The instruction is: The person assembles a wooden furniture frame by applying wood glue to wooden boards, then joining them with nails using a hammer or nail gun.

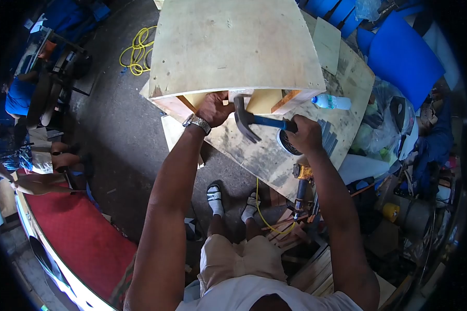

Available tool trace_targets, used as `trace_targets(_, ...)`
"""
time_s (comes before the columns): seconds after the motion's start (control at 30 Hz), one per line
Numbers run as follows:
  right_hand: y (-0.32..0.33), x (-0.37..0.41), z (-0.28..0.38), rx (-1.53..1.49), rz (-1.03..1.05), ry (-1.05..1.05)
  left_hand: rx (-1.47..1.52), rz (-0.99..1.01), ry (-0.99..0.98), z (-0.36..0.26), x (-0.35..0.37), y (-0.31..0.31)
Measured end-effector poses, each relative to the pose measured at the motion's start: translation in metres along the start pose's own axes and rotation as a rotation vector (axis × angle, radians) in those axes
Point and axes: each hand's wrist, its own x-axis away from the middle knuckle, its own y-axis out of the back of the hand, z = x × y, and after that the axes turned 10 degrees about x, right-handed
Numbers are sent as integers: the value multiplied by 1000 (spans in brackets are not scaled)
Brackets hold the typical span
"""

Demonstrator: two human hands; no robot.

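My right hand (303,136) is wrapped around the blue handle of a claw hammer (269,122). The hammer's head is up at the front of a plywood box (233,46), with its claw pointing down toward me. Close to the left of the head, my left hand (214,110) has its fingers curled at the box's open front, under the top panel's edge. What those fingers hold, if anything, is hidden. Inside the opening, wooden strips (285,101) show at the sides.
The box stands on a stained plywood board (259,158). A water bottle (331,101), a round container (287,143) and a yellow power tool (302,179) are at the right. A yellow hose (137,52) lies on the floor. Other people (19,96) are at the left.
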Motion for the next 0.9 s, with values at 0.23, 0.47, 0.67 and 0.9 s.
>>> trace_targets(0.23, 1, 5, 6, 53, 86, -77, -565, 15, -142, -20, 0, -5)
trace_targets(0.47, -9, 9, 9, 91, 124, -118, -258, 79, -95, -7, -7, 5)
trace_targets(0.67, 1, 51, 27, 10, 283, -220, -363, -38, 20, -27, 3, -14)
trace_targets(0.9, 17, 256, 112, -480, 519, -771, -526, -8, 22, -21, 4, -5)
